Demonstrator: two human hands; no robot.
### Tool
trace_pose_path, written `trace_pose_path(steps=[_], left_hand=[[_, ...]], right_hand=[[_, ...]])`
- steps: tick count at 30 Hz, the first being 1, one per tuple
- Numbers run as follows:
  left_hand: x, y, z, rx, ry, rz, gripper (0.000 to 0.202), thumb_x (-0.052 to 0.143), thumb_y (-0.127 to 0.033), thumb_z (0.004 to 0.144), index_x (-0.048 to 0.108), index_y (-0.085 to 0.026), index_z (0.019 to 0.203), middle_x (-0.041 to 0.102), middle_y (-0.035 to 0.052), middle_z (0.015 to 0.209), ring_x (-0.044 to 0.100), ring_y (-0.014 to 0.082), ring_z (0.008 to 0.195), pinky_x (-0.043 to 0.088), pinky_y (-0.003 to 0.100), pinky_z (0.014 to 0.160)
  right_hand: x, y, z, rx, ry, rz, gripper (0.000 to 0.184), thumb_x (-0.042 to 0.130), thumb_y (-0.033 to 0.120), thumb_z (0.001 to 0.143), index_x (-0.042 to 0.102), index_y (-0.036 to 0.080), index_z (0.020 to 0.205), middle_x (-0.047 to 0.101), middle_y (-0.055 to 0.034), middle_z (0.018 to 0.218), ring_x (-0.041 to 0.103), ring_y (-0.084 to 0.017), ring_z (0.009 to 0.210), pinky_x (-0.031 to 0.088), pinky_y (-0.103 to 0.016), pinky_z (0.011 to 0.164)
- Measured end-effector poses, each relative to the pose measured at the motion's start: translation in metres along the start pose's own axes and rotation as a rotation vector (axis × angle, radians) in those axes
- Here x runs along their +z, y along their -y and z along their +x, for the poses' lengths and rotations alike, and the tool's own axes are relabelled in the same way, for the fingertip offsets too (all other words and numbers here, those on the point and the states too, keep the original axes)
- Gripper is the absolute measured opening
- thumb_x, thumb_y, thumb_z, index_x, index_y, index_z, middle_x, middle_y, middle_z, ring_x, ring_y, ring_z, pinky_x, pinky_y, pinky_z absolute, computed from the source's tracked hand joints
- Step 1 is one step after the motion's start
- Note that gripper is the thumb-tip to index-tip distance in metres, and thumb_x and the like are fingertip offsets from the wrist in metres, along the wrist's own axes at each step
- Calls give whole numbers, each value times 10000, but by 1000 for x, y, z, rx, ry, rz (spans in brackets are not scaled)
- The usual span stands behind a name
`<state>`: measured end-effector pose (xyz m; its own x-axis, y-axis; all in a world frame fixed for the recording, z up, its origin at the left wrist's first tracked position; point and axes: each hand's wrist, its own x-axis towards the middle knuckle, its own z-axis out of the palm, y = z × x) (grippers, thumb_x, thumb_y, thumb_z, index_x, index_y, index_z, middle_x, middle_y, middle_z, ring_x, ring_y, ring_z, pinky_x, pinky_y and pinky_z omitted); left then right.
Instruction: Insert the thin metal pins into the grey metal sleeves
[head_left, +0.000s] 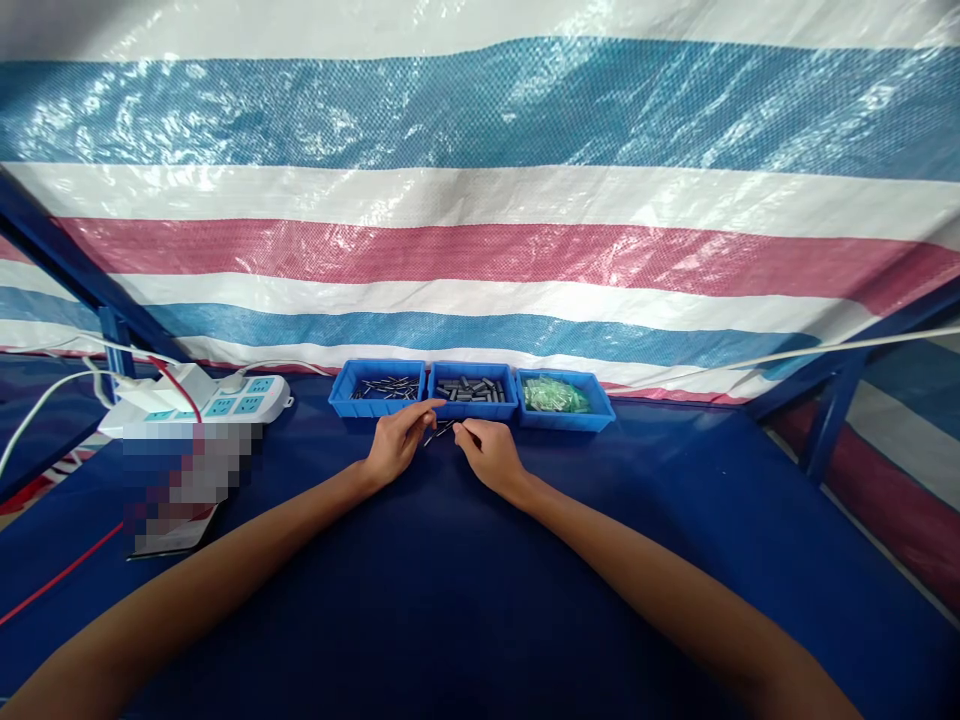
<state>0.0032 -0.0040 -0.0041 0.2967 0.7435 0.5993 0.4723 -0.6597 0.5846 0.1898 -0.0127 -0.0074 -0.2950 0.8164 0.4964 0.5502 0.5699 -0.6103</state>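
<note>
My left hand (pixel 396 441) is at the front of the middle blue bin (pixel 474 411), its index finger stretched out along the rim and the thumb just below. I see nothing held in it. Close by on the right, my right hand (pixel 491 455) has its fingers curled in a pinch. A thin dark metal rod (pixel 439 432) slants between the two hands, one end reaching the right fingertips. Short grey cylinders (pixel 471 389) fill the middle bin. In the left blue bin (pixel 375 408) lie several thin metal rods (pixel 390 387). The right blue bin (pixel 570 419) contains light green, clear-looking small pieces (pixel 553 395).
A white power strip (pixel 255 398) with plugs and cables stands at the left, near a partly blurred dark flat object (pixel 176 540). A red cable (pixel 64 575) crosses the blue table (pixel 450 600). Striped sheeting (pixel 480 200) hangs behind; blue frame bars (pixel 832 420) flank both sides.
</note>
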Motion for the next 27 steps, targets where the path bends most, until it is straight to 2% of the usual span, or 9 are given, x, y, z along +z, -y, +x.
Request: trace_pose_path(steps=[2,4,7,13,18,23,27], left_hand=[[0,1,0,24,21,28,322,390,-300,952,548,-183,1207,624,15,764,557,88,602,459,190,607],[0,1,-1,41,46,10,333,393,-320,949,528,-181,1220,612,5,725,551,92,586,458,192,593],[3,5,-3,51,92,-30,323,401,-336,944,494,-178,1209,599,-14,685,529,90,543,451,191,558],[6,10,-6,98,123,-4,296,418,-324,939,464,-175,1192,599,-23,664,553,96,549,472,202,566],[3,1,-3,114,-11,16,269,569,-296,868,542,-177,1107,684,23,823,641,109,653,503,198,619],[2,-4,1,173,-70,35,121,557,-223,877,649,-177,941,707,32,876,661,122,785,502,206,720],[1,-2,2,132,-71,83,141,559,-258,877,662,-164,857,681,8,724,619,97,629,457,188,604]], right_hand=[[-2,2,-1,-1,-58,30,299,415,271,937,571,176,700,572,-17,638,524,-131,579,379,-247,597],[-3,4,-1,-23,-99,79,227,411,274,938,607,175,881,597,-39,748,532,-134,616,406,-249,613],[-4,6,-2,-72,-88,125,235,426,293,933,585,188,1071,584,-44,815,508,-120,583,432,-247,602],[-3,4,-3,-134,-10,161,201,460,313,919,614,190,882,562,-33,770,484,-111,558,426,-240,561],[-5,6,-2,-101,-55,179,214,439,304,923,589,186,826,533,-18,706,486,-117,568,408,-242,557],[-7,6,1,-67,-80,182,283,409,295,935,580,178,742,543,-16,657,498,-130,586,388,-256,573],[-7,6,1,-57,-66,175,282,415,294,936,609,174,771,573,-23,676,512,-129,584,396,-257,580]])
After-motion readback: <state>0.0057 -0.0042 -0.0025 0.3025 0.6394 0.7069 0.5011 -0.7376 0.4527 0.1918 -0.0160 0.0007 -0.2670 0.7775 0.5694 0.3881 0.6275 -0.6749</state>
